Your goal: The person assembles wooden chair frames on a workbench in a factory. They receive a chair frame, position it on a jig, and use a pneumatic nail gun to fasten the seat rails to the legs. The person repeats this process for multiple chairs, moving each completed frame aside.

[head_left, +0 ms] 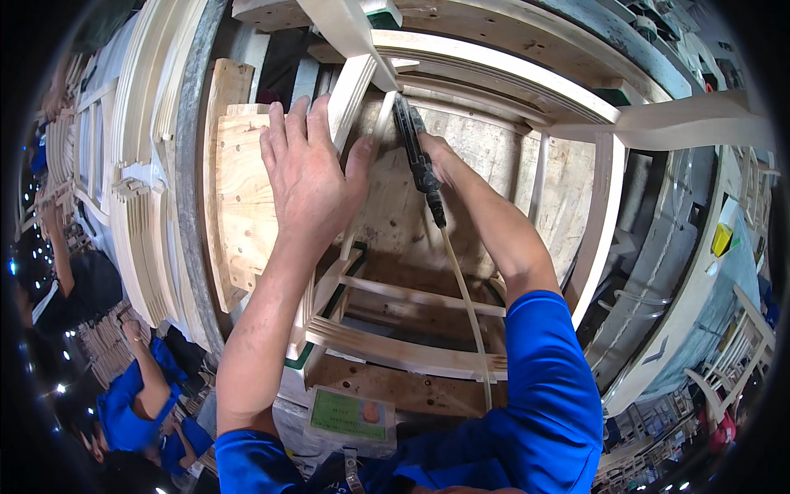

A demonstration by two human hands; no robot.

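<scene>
A pale wooden chair frame [605, 222] lies in front of me on a brown wooden work surface. My left hand [317, 185] is laid with fingers stretched apart against the frame's left side, its thumb by a thin rail [377, 136]. In my right hand [438, 158] is a black air nail gun [411, 140], gripped inside the frame. The gun's nose is at the far left corner, where the rail meets a thick leg [341, 29]; the exact contact point is too small to tell. A pale air hose [467, 305] runs from the gun toward my body.
Curved wooden parts [136, 181] are stacked at the left beyond a grey metal edge [188, 156]. A plywood block [243, 198] stands beside my left hand. Green-padded stops [300, 358] hold near the frame. Other people in blue [140, 395] work at the far left.
</scene>
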